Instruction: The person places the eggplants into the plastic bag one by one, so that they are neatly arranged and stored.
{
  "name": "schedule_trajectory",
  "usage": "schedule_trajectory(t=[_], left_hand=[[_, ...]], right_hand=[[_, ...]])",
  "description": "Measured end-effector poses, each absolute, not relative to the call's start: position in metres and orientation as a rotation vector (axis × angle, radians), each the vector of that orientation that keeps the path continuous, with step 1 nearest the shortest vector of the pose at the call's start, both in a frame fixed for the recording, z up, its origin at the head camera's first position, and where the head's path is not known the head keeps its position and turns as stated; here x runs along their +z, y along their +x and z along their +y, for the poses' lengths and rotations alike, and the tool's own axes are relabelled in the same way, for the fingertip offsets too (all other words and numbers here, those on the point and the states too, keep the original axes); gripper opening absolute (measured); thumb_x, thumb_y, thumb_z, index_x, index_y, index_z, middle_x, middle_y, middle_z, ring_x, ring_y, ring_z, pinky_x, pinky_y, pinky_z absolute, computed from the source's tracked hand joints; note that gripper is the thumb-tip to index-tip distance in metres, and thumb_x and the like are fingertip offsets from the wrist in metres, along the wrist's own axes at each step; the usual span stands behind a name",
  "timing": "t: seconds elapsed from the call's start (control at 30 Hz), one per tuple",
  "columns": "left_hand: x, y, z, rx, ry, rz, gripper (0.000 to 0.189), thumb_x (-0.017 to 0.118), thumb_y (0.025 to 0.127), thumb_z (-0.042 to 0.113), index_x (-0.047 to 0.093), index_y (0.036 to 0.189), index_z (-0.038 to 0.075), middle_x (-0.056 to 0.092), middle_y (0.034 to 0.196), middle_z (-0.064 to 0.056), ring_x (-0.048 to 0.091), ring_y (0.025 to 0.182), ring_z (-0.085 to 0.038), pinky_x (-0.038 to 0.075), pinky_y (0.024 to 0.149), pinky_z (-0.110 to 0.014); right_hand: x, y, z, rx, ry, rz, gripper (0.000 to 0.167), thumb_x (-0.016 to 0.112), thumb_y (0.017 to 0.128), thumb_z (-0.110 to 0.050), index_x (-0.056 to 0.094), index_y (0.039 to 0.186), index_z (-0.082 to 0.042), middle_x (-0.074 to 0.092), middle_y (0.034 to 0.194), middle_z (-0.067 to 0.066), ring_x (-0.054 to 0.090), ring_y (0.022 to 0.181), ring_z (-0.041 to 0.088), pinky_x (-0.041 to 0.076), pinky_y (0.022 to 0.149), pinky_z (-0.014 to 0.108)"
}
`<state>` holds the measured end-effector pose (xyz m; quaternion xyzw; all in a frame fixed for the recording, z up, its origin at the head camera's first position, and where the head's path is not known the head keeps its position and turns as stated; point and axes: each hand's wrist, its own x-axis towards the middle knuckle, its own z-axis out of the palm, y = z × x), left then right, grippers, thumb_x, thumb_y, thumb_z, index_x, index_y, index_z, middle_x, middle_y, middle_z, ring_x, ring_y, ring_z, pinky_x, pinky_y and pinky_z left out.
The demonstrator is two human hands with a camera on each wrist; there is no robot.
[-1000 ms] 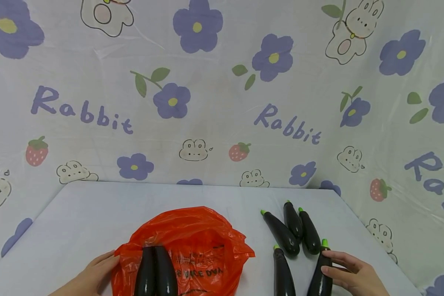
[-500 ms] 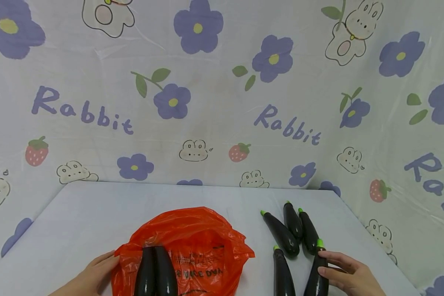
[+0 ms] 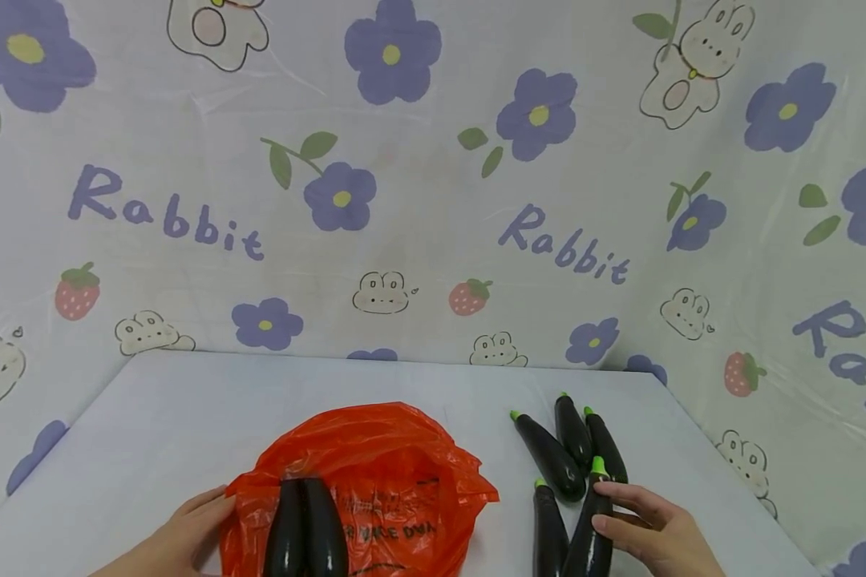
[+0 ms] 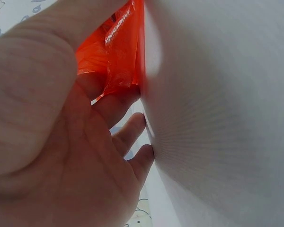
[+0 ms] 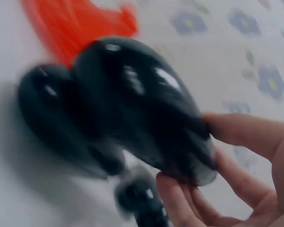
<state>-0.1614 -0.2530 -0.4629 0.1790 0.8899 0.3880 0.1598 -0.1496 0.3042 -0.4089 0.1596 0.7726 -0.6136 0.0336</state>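
In the head view, my left hand (image 3: 184, 537) pinches the left edge of a red plastic bag (image 3: 397, 461), its lower fingers against the white table in the left wrist view. Two dark eggplants lie side by side in the bag's mouth, the left one (image 3: 285, 529) and the right one (image 3: 322, 525). My right hand (image 3: 660, 533) grips a glossy eggplant (image 3: 588, 537) near its bright green stem, thumb and fingers on opposite sides. The right wrist view shows this eggplant (image 5: 137, 94) tilted above another eggplant (image 5: 57, 113) on the table.
Right of the bag, three eggplants lie grouped: one slanting at left (image 3: 548, 457), one behind (image 3: 572, 429) and one at right (image 3: 606, 445). Another eggplant (image 3: 548, 529) lies nearer, beside the held one. A patterned curtain (image 3: 433, 240) hangs behind the white table (image 3: 209, 409).
My right hand has moved left with the eggplant, which now overlaps the one beside it and part of the group behind. My left hand has stayed at the bag's edge.
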Motion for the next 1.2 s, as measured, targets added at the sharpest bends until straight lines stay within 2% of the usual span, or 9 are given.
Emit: schedule_trajectory(t=[0.2,0.5,0.73,0.97,1.2], left_hand=[[-0.461,-0.159,-0.252,1.137,0.495,2.529,0.1,0.084,0.075,0.038,0.033,0.148,-0.006,0.029,0.148,-0.033,0.026,0.129,-0.056,0.043,0.086,-0.071],[-0.459,-0.158,-0.252,1.142,0.489,2.531,0.1,0.084,0.075,0.038,0.033,0.149,-0.004,0.028,0.148,-0.032,0.025,0.129,-0.055,0.043,0.086,-0.072],[-0.459,-0.158,-0.252,1.171,0.448,2.51,0.099,0.085,0.075,0.037,0.033,0.149,-0.005,0.027,0.148,-0.032,0.026,0.129,-0.055,0.045,0.084,-0.07],[-0.459,-0.158,-0.251,1.175,0.431,2.507,0.098,0.085,0.075,0.037,0.034,0.148,-0.005,0.028,0.148,-0.032,0.025,0.129,-0.055,0.044,0.085,-0.07],[-0.459,-0.159,-0.252,1.153,0.486,2.521,0.098,0.084,0.076,0.037,0.034,0.148,-0.005,0.029,0.147,-0.032,0.026,0.129,-0.055,0.043,0.085,-0.071]], right_hand=[[-0.403,-0.145,0.278,-1.848,0.345,2.402,0.048,0.084,0.079,-0.018,0.067,0.123,-0.006,0.062,0.122,0.015,0.065,0.102,0.031,0.056,0.081,0.046],[-0.388,-0.145,0.248,-1.721,0.072,2.398,0.05,0.084,0.08,-0.025,0.067,0.124,-0.007,0.06,0.128,0.018,0.063,0.104,0.031,0.056,0.082,0.045],[-0.376,-0.147,0.221,-1.75,-0.039,2.25,0.05,0.083,0.08,-0.023,0.066,0.125,-0.01,0.058,0.131,0.015,0.061,0.108,0.032,0.054,0.084,0.05],[-0.366,-0.147,0.199,-1.79,-0.144,2.12,0.045,0.08,0.084,-0.02,0.065,0.125,-0.008,0.055,0.135,0.013,0.059,0.11,0.031,0.053,0.088,0.046],[-0.361,-0.148,0.172,-1.778,-0.13,2.076,0.045,0.083,0.082,-0.022,0.067,0.123,-0.011,0.053,0.136,0.011,0.058,0.109,0.029,0.053,0.089,0.045]])
